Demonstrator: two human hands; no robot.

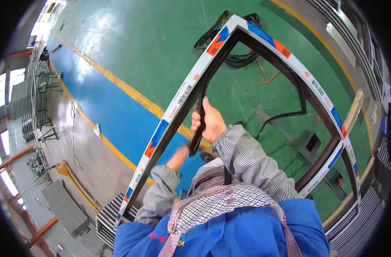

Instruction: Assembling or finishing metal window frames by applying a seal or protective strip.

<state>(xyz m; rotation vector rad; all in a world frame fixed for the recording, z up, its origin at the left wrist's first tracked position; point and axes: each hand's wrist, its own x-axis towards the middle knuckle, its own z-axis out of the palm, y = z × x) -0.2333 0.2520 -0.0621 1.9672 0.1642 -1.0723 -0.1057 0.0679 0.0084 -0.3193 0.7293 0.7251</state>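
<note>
A large window frame with white protective film stands tilted around my arms, its dark inner channel facing me. Along the inner side of its left bar runs a black rubber sealing strip, which hangs loose at its lower part. My right hand is closed round this strip, thumb pointing up. Lower down, my left hand grips the strip near its bottom end; its fingertips are blurred and partly hidden. More of the black strip dangles inside the right bar and curves down toward my right sleeve.
Beyond the frame's top corner, a coil of black strip lies on the green floor. A dark metal stand shows through the frame. Stacked profiles and a yellow lever are at left; long profiles line the right.
</note>
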